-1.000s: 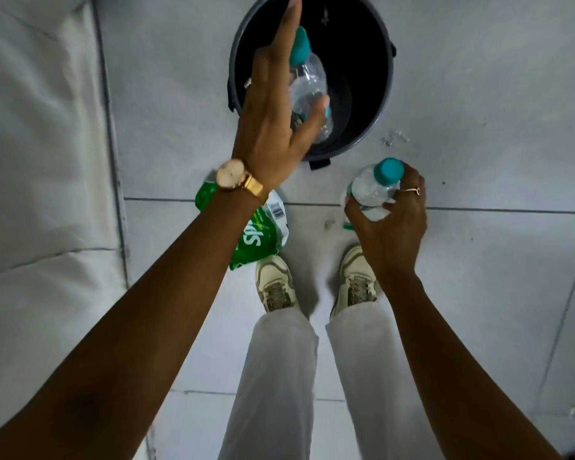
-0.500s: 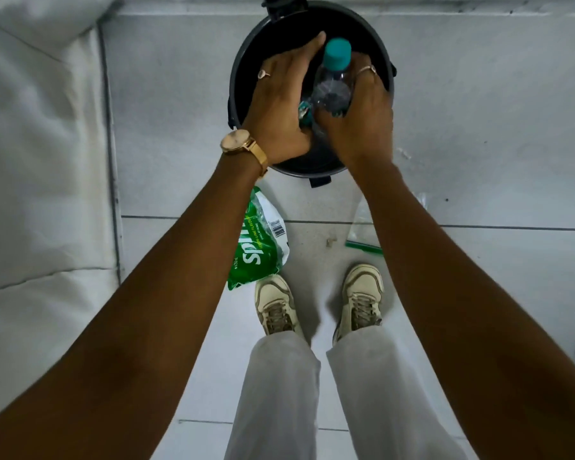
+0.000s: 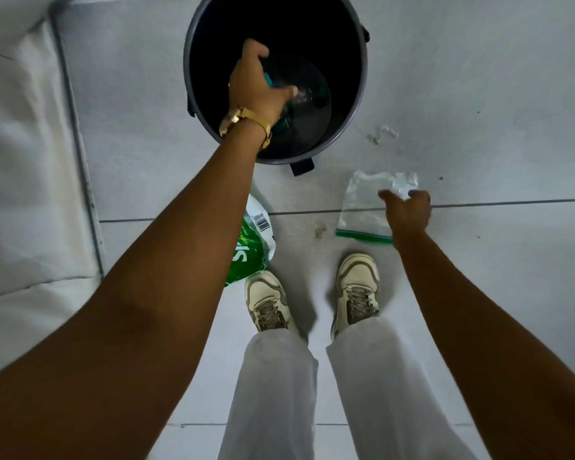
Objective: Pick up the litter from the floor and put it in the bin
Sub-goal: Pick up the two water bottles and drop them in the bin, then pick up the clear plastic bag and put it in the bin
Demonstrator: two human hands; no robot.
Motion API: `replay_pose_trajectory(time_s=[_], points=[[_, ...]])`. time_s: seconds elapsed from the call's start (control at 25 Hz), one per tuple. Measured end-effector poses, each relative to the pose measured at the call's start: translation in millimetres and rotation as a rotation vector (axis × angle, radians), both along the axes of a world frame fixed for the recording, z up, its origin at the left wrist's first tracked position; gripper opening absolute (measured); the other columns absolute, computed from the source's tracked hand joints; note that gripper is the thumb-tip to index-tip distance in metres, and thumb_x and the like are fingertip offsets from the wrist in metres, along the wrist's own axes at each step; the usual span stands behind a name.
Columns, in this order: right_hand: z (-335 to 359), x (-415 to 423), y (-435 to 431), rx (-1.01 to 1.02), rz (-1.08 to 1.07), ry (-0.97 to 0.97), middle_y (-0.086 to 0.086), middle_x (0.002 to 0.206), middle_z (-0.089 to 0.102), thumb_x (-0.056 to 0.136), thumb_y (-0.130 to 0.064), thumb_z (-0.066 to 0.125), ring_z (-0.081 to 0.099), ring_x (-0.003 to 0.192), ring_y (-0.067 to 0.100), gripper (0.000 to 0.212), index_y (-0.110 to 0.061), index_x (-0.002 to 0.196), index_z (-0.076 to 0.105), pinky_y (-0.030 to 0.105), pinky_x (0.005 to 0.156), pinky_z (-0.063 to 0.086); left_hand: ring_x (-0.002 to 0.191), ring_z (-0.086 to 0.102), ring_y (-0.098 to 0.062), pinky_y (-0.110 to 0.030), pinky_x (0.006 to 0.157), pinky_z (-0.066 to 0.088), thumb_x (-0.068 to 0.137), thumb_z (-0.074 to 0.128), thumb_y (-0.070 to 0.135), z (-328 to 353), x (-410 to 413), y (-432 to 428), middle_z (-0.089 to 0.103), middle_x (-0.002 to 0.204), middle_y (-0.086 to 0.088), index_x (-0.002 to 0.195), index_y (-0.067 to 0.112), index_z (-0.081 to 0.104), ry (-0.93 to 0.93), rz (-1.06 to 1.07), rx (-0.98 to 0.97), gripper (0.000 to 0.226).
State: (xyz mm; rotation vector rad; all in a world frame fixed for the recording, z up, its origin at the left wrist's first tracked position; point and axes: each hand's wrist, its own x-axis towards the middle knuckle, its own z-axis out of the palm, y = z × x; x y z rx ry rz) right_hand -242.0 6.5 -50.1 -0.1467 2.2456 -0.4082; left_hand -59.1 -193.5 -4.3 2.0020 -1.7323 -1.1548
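Observation:
A dark round bin (image 3: 362,78) stands on the tiled floor ahead of my feet. My left hand (image 3: 253,88), with a gold watch on the wrist, reaches down inside it, fingers curled around a clear plastic bottle (image 3: 307,94) with teal on it; the bottle is blurred. My right hand (image 3: 407,210) hovers low over a clear zip bag (image 3: 362,207) with a green seal strip, fingers apart and holding nothing. A green snack packet (image 3: 249,250) lies by my left shoe, partly hidden under my left forearm.
A small clear plastic scrap (image 3: 380,134) lies on the floor right of the bin, and a tiny crumb (image 3: 320,231) sits between the packet and the bag. A white cushioned surface (image 3: 20,161) runs along the left. My two pale shoes (image 3: 357,293) stand below the bin.
My right hand has left the bin without its bottle and dropped down to the zip bag. My left hand has gone deeper into the bin.

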Motion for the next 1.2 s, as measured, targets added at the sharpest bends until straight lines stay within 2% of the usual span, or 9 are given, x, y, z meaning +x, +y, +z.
replay_pose_trajectory(time_s=[0.12, 0.32, 0.44, 0.52, 0.6, 0.72, 0.92, 1.12, 1.2], points=[[-48.2, -2.8, 46.2, 0.377, 0.16, -0.014, 0.024, 0.153, 0.027, 0.078, -0.048, 0.074, 0.03, 0.14, 0.041, 0.105, 0.004, 0.149, 0.016, 0.049, 0.114, 0.03, 0.125, 0.051, -0.029, -0.032, 0.096, 0.052, 0.082, 0.073, 0.02, 1.3, -8.1, 11.9, 0.052, 0.134, -0.011, 0.129, 0.011, 0.047, -0.154, -0.075, -0.177, 0.055], [-100.2, -8.7, 58.0, 0.415, 0.009, 0.082, 0.022, 0.153, 0.024, 0.069, -0.06, 0.075, 0.028, 0.139, 0.039, 0.119, 0.001, 0.15, 0.012, 0.049, 0.113, 0.032, 0.131, 0.044, -0.028, -0.034, 0.102, 0.04, 0.087, 0.055, 0.045, -3.5, -17.8, 37.9, 0.052, 0.137, -0.008, 0.126, 0.012, 0.052, -0.486, -0.128, -0.353, 0.051], [-107.0, -5.0, 59.9, 0.374, 0.142, 0.178, 0.021, 0.143, 0.04, 0.077, -0.054, 0.071, 0.039, 0.131, 0.038, 0.091, -0.002, 0.141, 0.034, 0.049, 0.108, 0.035, 0.097, 0.056, -0.024, -0.033, 0.089, 0.041, 0.09, 0.042, 0.042, 7.3, -20.2, 44.8, 0.063, 0.095, -0.007, 0.08, 0.03, 0.05, -0.391, -0.118, -0.351, 0.017], [-102.1, -0.1, 55.9, 0.198, 0.124, 0.132, 0.018, 0.134, 0.054, 0.087, -0.038, 0.066, 0.05, 0.124, 0.034, 0.057, -0.004, 0.129, 0.05, 0.046, 0.106, 0.042, 0.084, 0.054, -0.023, -0.034, 0.086, 0.041, 0.09, 0.035, 0.041, 14.0, -22.4, 46.2, 0.06, 0.084, -0.012, 0.069, 0.031, 0.048, -0.43, -0.113, -0.36, 0.026], [-82.0, 5.8, 46.3, -0.057, -0.06, 0.027, 0.018, 0.123, 0.063, 0.09, -0.02, 0.066, 0.06, 0.114, 0.029, 0.037, -0.001, 0.12, 0.057, 0.041, 0.102, 0.048, 0.101, 0.061, -0.024, -0.033, 0.092, 0.044, 0.092, 0.041, 0.039, 18.4, -27.1, 50.3, 0.067, 0.105, -0.013, 0.097, 0.017, 0.065, -0.447, -0.126, -0.471, 0.033], [-32.9, 8.4, 25.1, -0.348, -0.117, -0.02, 0.016, 0.104, 0.065, 0.088, -0.006, 0.066, 0.061, 0.097, 0.02, 0.026, 0.005, 0.111, 0.059, 0.033, 0.092, 0.054, 0.104, 0.062, -0.021, -0.037, 0.087, 0.054, 0.086, 0.063, 0.02, 38.3, -35.0, 56.8, 0.064, 0.118, -0.012, 0.121, 0.007, 0.058, -0.065, -0.358, -0.31, 0.037], [78.7, 9.6, -19.4, -0.735, 0.018, -0.243, 0.013, 0.094, 0.064, 0.087, -0.001, 0.066, 0.064, 0.088, 0.021, 0.018, -0.017, 0.089, 0.057, 0.024, 0.073, 0.056, 0.127, 0.052, -0.03, -0.046, 0.102, 0.05, 0.064, 0.086, 0.047, 82.0, -38.9, 68.1, 0.047, 0.145, -0.013, 0.152, 0.023, 0.016, -0.066, -0.762, 0.066, 0.115], [139.4, 20.2, -58.3, -0.862, -0.016, -0.364, 0.01, 0.113, 0.062, 0.086, -0.007, 0.069, 0.064, 0.096, 0.02, 0.032, -0.003, 0.116, 0.056, 0.032, 0.083, 0.056, 0.07, 0.053, 0.013, -0.004, 0.064, 0.044, 0.087, 0.069, 0.027, 110.4, -14.6, 35.3, 0.061, 0.085, 0.009, 0.101, 0.004, 0.066, 0.2, -0.338, -0.267, 0.027], [145.3, 28.1, -69.4, -0.825, -0.123, -0.302, 0.008, 0.128, 0.059, 0.086, -0.013, 0.07, 0.067, 0.099, 0.011, 0.047, -0.004, 0.128, 0.051, 0.033, 0.088, 0.057, 0.075, 0.061, 0.002, -0.018, 0.071, 0.056, 0.089, 0.067, 0.026, 105.3, 4.9, 13.1, 0.064, 0.087, 0.002, 0.097, 0.005, 0.064, 0.184, -0.087, -0.209, 0.023]])
